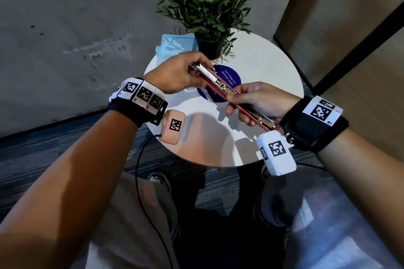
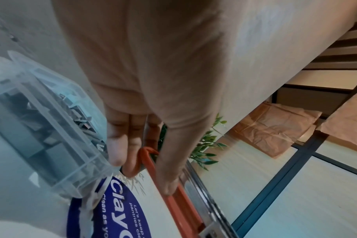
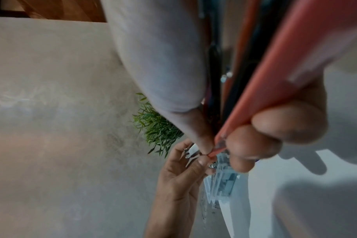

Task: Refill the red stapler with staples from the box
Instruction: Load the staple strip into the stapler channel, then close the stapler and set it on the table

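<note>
Staples could spill from the slim red metal stapler, gripped by left hand and right hand, if it tilts.

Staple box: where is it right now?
The staple box sits on the white table, below the left hand, beside the blue sticker.

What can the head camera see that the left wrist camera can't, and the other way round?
Only the head view shows the right hand gripping the red stapler, and the plant's black pot. Only the left wrist view shows loose staples inside the clear box, and brown paper bags. Both show the left hand on the stapler, the blue sticker and the plant.
</note>
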### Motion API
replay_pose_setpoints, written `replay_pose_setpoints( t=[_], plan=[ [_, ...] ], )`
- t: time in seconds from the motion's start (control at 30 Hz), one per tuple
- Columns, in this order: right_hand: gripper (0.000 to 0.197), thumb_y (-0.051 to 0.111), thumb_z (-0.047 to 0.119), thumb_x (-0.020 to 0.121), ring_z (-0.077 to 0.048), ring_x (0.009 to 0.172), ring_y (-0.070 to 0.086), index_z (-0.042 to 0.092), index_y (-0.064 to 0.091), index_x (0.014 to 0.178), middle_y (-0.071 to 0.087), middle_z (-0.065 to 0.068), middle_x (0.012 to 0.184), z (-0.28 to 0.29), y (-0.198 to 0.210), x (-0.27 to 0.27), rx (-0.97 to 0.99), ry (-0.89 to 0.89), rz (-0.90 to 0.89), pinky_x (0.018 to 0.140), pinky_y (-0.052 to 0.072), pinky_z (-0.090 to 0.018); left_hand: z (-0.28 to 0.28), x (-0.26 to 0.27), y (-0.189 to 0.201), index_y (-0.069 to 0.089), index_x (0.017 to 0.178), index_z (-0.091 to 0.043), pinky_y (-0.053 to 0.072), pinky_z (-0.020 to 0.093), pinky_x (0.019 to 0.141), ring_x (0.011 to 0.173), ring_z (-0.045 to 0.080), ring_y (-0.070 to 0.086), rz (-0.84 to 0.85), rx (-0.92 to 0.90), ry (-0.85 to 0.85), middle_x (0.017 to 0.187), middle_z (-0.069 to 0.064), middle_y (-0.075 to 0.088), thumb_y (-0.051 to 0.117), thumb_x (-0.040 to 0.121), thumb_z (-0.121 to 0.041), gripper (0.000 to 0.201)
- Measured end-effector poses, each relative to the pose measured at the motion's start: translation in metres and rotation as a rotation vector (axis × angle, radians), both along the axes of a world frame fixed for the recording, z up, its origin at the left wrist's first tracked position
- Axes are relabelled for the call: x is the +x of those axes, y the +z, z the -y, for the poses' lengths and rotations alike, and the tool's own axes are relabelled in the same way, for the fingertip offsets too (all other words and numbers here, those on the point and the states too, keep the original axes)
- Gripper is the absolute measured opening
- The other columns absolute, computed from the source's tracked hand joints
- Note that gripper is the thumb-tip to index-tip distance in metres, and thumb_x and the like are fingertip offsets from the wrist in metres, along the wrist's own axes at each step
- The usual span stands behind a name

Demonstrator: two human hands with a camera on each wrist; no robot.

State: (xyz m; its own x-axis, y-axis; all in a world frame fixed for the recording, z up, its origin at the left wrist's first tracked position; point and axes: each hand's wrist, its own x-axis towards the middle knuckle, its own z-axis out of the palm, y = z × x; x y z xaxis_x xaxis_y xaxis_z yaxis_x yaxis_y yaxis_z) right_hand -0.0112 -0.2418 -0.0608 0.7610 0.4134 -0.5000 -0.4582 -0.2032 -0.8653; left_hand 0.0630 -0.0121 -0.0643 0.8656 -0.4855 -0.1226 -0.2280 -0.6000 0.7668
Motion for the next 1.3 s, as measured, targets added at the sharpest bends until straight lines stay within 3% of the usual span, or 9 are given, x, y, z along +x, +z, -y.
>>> replay_pose_setpoints(
  t=[0.17,0.33,0.47,0.57,0.67,0.8,0.93,1.03,1.3],
  plan=[
    [0.019,0.047,0.007,0.099,-0.014,0.042,0.050,0.003,0.051,0.117,0.061,-0.012,0.079,-0.002,-0.005,0.001,0.046,-0.039,-0.120,0.035,0.041,-0.023,-0.002,0.004,0.001,0.070,0.112,-0.023,0.056,0.035,0.091,0.088,0.007,0.062,0.044,0.029,0.025,0.116,-0.001,0.070,0.079,0.082,-0.014,0.032],
    [0.042,0.036,0.001,0.093,-0.018,0.053,0.058,-0.002,0.042,0.134,0.063,-0.024,0.099,0.005,0.003,0.007,0.227,-0.069,-0.245,0.041,0.048,-0.026,-0.004,0.006,0.001,0.068,0.108,-0.021,0.046,0.010,0.072,0.076,-0.006,0.061,0.019,0.012,0.051,0.101,-0.006,0.070,0.077,0.082,-0.008,0.030],
    [0.044,0.044,0.039,0.097,-0.030,0.061,0.061,0.008,0.046,0.129,0.062,-0.040,0.114,0.015,0.011,0.012,0.353,-0.143,-0.250,0.051,0.051,-0.032,-0.006,0.007,-0.004,0.068,0.105,-0.018,0.045,0.020,0.067,0.064,0.002,0.053,-0.021,-0.080,0.105,0.077,-0.005,0.057,0.079,0.080,-0.008,0.029],
    [0.074,0.023,0.067,0.095,-0.032,0.064,0.063,0.011,0.052,0.133,0.063,-0.041,0.117,0.026,0.011,0.015,0.387,-0.205,-0.129,0.057,0.051,-0.033,-0.008,0.007,-0.003,0.067,0.098,-0.019,0.052,0.036,0.065,0.069,0.023,0.056,-0.083,-0.185,0.171,0.076,0.010,0.054,0.080,0.080,-0.013,0.024],
    [0.090,0.008,0.078,0.088,-0.028,0.059,0.057,0.014,0.055,0.131,0.068,-0.033,0.104,0.029,0.013,0.021,0.363,-0.284,0.014,0.055,0.044,-0.032,-0.005,0.004,0.001,0.059,0.091,-0.017,0.054,0.027,0.055,0.060,0.022,0.060,-0.141,-0.272,0.189,0.069,0.009,0.059,0.077,0.084,-0.013,0.020],
    [0.076,0.015,0.080,0.085,-0.019,0.051,0.048,0.024,0.055,0.117,0.060,-0.007,0.072,0.020,0.006,0.022,-0.017,-0.328,0.320,0.050,0.037,-0.029,0.011,-0.005,-0.006,0.053,0.096,-0.014,0.054,0.030,0.050,0.051,0.017,0.060,-0.203,-0.281,0.120,0.069,0.018,0.059,0.073,0.089,-0.015,0.021],
    [0.042,0.034,0.052,0.101,-0.023,0.079,0.059,0.022,0.049,0.126,0.062,-0.006,0.093,0.023,-0.017,0.021,-0.621,-0.063,0.736,0.065,0.034,-0.032,0.025,-0.014,-0.010,0.048,0.094,-0.013,0.054,0.035,0.049,0.050,0.018,0.061,-0.219,-0.297,0.055,0.065,0.012,0.059,0.069,0.092,-0.014,0.021],
    [0.035,0.035,0.046,0.103,-0.033,0.088,0.061,0.021,0.050,0.122,0.063,-0.015,0.099,0.027,-0.026,0.024,-0.698,-0.054,0.768,0.071,0.037,-0.032,0.031,-0.019,-0.009,0.052,0.096,-0.016,0.058,0.037,0.054,0.051,0.018,0.064,-0.231,-0.321,0.016,0.060,0.001,0.065,0.067,0.093,-0.012,0.015],
    [0.034,0.040,0.036,0.104,-0.023,0.088,0.052,0.009,0.055,0.121,0.058,-0.005,0.098,0.024,-0.008,0.017,-0.698,-0.103,0.825,0.068,0.027,-0.026,0.029,-0.020,-0.010,0.051,0.119,-0.004,0.059,0.031,0.063,0.065,0.021,0.069,-0.483,-0.611,0.062,0.079,0.010,0.068,0.064,0.090,-0.006,0.031]
  ],
)
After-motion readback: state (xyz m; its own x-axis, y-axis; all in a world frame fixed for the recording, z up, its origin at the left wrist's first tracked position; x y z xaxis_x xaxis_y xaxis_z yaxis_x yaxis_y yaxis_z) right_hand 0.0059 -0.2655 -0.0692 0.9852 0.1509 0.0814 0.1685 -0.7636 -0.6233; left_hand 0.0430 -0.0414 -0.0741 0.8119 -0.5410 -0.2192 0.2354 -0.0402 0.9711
